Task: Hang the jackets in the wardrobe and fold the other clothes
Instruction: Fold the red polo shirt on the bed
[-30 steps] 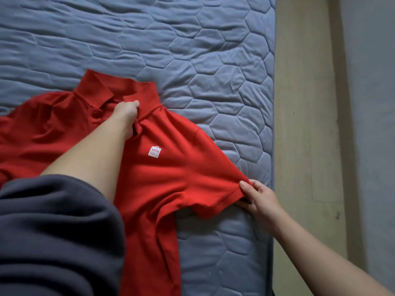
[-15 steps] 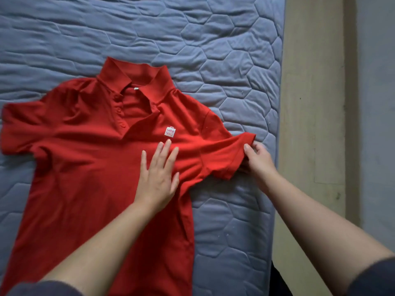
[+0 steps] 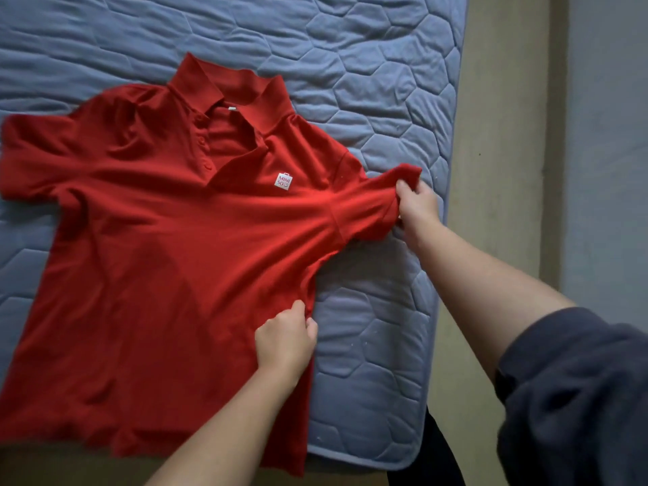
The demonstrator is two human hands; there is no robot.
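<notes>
A red polo shirt (image 3: 168, 261) with a small white chest label lies face up on the blue quilted mattress (image 3: 368, 82), collar pointing away from me. My right hand (image 3: 417, 205) grips the hem of the shirt's right-side sleeve and pulls it outward, so the cloth is taut across the chest. My left hand (image 3: 285, 340) pinches the shirt's right side seam below the armpit. The other sleeve lies flat at the far left.
The mattress ends at the right in a rounded corner (image 3: 403, 461), with beige floor (image 3: 498, 135) beyond it and a grey wall (image 3: 606, 135) further right. The shirt's hem reaches the mattress's near edge. My dark grey sleeve (image 3: 575, 398) fills the lower right.
My left hand left the chest, where it lay flat, and now pinches the side seam lower down. My right hand has closed on the sleeve and pulled it taut.
</notes>
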